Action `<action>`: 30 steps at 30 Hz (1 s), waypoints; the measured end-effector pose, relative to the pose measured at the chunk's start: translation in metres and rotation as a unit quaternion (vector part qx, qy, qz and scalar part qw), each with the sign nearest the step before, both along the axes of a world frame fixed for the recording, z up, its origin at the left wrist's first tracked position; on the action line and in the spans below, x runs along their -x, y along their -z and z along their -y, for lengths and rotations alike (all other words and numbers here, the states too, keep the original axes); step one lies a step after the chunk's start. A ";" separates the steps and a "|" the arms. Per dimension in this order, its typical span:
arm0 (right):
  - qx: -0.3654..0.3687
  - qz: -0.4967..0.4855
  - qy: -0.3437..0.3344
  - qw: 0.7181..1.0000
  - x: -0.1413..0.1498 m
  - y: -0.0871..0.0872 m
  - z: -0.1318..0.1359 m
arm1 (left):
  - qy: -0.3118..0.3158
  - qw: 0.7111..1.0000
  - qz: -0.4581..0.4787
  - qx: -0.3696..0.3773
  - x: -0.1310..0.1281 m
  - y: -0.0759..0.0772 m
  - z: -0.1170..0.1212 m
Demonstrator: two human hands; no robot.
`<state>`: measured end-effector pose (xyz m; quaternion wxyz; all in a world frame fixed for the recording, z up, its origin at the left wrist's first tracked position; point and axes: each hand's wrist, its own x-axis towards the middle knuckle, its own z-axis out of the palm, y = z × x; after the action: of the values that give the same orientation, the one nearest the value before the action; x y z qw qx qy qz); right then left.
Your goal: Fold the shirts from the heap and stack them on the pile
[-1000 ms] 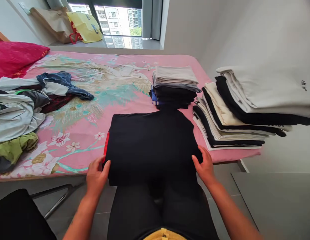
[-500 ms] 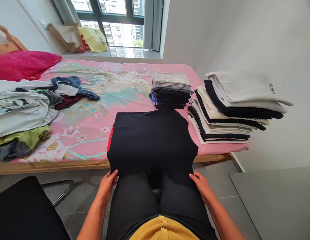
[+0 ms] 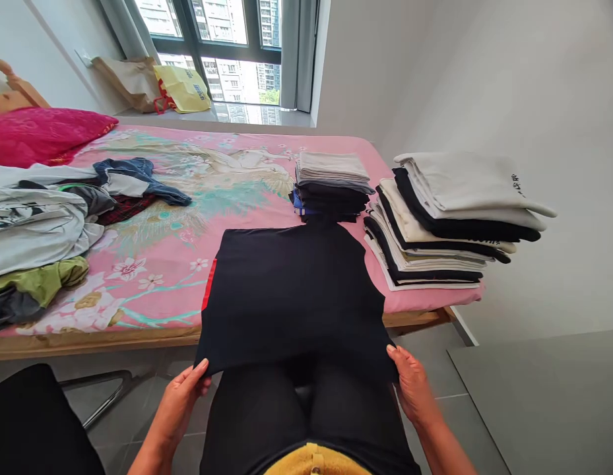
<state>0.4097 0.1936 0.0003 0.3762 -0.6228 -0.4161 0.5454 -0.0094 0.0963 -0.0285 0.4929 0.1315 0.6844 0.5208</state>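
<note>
A black shirt (image 3: 291, 297) lies spread flat over the bed's near edge, and its lower end hangs over my thighs. A red strip shows along its left side. My left hand (image 3: 185, 389) pinches the lower left corner between thumb and fingers. At the lower right corner, my right hand (image 3: 410, 379) grips the fabric the same way. The hem is stretched between both hands. Beyond the shirt's far end stands a small stack of folded clothes (image 3: 333, 175), grey on top and black below. Right of the shirt is a taller stack of folded shirts (image 3: 464, 185), mostly white, cream and black.
Loose clothes (image 3: 43, 227) lie heaped on the bed's left side, near a magenta pillow (image 3: 43, 135). The bed has a pink floral sheet (image 3: 162, 254). A black chair (image 3: 33, 419) stands at lower left. Paper bags (image 3: 185, 88) sit on the windowsill.
My hands have moved apart and toward me, drawing the black shirt's near hem wider and closer. The view has shifted slightly.
</note>
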 end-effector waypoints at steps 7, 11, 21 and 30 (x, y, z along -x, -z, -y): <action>0.006 -0.102 -0.011 0.995 0.014 -0.059 -0.072 | 0.024 0.998 -0.031 -0.056 0.010 -0.054 -0.049; -0.010 -0.125 -0.016 0.992 0.035 -0.081 -0.155 | -0.013 0.995 -0.070 -0.075 0.018 -0.076 -0.114; -0.034 0.046 0.008 0.998 -0.004 -0.024 -0.172 | 0.016 0.986 -0.165 0.027 0.046 -0.022 -0.100; 0.066 0.127 -0.115 0.983 -0.018 -0.014 -0.145 | 0.040 0.979 -0.196 0.026 0.042 -0.035 -0.087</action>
<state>0.4280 0.3390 0.0139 0.2131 -0.6589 -0.4922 0.5274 -0.0516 0.1831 0.0061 0.3728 0.2457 0.7751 0.4472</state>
